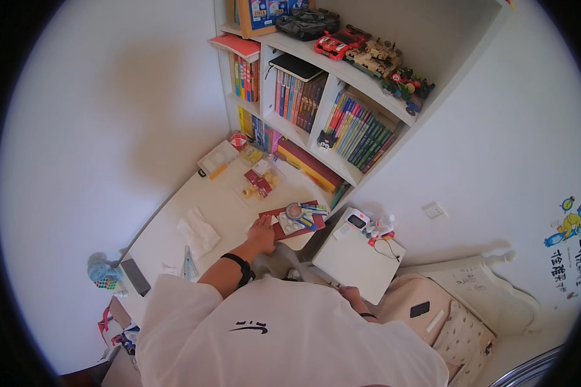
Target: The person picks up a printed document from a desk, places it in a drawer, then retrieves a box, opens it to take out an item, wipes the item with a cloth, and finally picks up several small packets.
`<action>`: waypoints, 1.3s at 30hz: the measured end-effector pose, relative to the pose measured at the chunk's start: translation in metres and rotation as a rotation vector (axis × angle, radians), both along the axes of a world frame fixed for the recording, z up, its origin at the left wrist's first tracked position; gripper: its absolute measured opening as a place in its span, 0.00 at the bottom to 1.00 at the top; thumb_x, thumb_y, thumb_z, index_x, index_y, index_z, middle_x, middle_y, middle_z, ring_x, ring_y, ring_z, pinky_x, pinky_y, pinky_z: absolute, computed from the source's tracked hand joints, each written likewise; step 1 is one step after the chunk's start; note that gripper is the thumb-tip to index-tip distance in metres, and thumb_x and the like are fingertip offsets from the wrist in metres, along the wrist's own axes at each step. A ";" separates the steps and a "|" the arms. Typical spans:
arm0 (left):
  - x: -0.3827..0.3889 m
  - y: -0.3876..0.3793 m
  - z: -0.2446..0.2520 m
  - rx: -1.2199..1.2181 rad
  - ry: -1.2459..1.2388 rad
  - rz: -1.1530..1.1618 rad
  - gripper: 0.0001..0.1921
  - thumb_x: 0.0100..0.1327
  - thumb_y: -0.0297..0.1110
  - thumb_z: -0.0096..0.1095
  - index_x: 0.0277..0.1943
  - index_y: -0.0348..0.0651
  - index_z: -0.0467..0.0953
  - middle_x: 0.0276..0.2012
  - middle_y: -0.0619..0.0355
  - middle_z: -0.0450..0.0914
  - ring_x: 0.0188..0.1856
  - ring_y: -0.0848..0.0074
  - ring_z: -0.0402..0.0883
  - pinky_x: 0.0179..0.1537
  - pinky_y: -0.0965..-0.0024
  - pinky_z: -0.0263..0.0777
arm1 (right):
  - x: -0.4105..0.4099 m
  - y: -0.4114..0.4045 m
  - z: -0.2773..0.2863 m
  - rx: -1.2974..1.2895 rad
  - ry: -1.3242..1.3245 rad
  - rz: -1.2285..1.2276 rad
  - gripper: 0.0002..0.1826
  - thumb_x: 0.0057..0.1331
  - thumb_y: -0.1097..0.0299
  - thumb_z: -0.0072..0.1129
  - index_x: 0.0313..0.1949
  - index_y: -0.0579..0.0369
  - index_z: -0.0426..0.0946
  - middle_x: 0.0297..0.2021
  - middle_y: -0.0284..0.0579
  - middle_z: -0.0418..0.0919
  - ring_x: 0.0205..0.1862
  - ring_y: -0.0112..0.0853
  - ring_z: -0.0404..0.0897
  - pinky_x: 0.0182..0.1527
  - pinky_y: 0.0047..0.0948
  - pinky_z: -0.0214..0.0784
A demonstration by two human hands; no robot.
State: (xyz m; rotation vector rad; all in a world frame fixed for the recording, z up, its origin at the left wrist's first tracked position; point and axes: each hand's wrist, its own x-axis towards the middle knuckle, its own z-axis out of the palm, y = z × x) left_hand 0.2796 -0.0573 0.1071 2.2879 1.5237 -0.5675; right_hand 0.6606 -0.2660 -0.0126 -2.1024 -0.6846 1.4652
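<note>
My left hand (261,234) rests at the desk's edge, its fingertips at the left end of a dark red folder or book (282,235). A small white piece shows beside the fingers; whether they grip anything is unclear. On the folder lie a tablet blister pack (288,224), a round clear-lidded container (294,211) and several small blue, yellow and green packs (313,209). My right hand (351,296) is low by the front edge of a white bedside cabinet (352,263). Its fingers are curled and partly hidden, so a grip cannot be made out.
The white desk (237,220) holds crumpled tissue (201,232), a set square (189,263), clear food packs (262,179) and a dark box (135,277). A bookshelf (290,128) stands behind. On the cabinet are a white device (357,221) and cable (386,249). A bed (411,290) lies right.
</note>
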 end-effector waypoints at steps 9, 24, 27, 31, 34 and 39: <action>0.000 0.004 -0.010 0.007 0.014 -0.015 0.45 0.54 0.53 0.64 0.69 0.30 0.61 0.76 0.44 0.43 0.78 0.59 0.43 0.75 0.60 0.44 | -0.008 0.015 0.015 0.017 -0.061 0.268 0.14 0.58 0.61 0.70 0.24 0.59 0.80 0.20 0.39 0.79 0.19 0.26 0.74 0.22 0.26 0.66; -0.016 -0.025 -0.063 0.344 -0.151 -0.068 0.21 0.68 0.32 0.47 0.61 0.31 0.71 0.71 0.44 0.60 0.74 0.60 0.57 0.73 0.60 0.52 | -0.018 0.052 0.003 -0.088 -0.227 0.410 0.15 0.61 0.59 0.66 0.24 0.59 0.80 0.20 0.42 0.80 0.19 0.29 0.78 0.22 0.28 0.69; -0.021 -0.039 -0.057 0.500 -0.219 -0.184 0.21 0.68 0.32 0.46 0.58 0.26 0.72 0.67 0.42 0.67 0.69 0.58 0.66 0.70 0.59 0.58 | -0.014 0.091 -0.020 0.113 -0.195 0.300 0.15 0.61 0.59 0.64 0.36 0.60 0.83 0.28 0.46 0.84 0.30 0.36 0.83 0.37 0.36 0.77; -0.018 -0.032 -0.039 0.556 -0.315 -0.258 0.18 0.66 0.33 0.50 0.55 0.32 0.75 0.62 0.45 0.74 0.65 0.59 0.71 0.68 0.59 0.62 | -0.031 0.174 0.020 0.607 -0.541 0.417 0.21 0.60 0.63 0.62 0.51 0.58 0.77 0.45 0.53 0.82 0.39 0.40 0.83 0.45 0.38 0.75; -0.015 -0.030 -0.017 0.525 -0.445 -0.122 0.18 0.68 0.32 0.49 0.56 0.33 0.76 0.62 0.45 0.73 0.66 0.60 0.71 0.68 0.60 0.61 | -0.065 0.205 0.061 0.611 -0.452 0.428 0.24 0.61 0.64 0.61 0.57 0.57 0.74 0.51 0.55 0.79 0.44 0.43 0.82 0.49 0.40 0.74; -0.023 -0.010 -0.056 0.630 -0.364 0.046 0.20 0.67 0.36 0.51 0.58 0.34 0.74 0.65 0.46 0.70 0.69 0.61 0.67 0.70 0.60 0.59 | -0.078 0.220 0.069 0.659 -0.510 0.654 0.23 0.63 0.66 0.58 0.58 0.56 0.74 0.53 0.57 0.77 0.48 0.47 0.79 0.52 0.43 0.72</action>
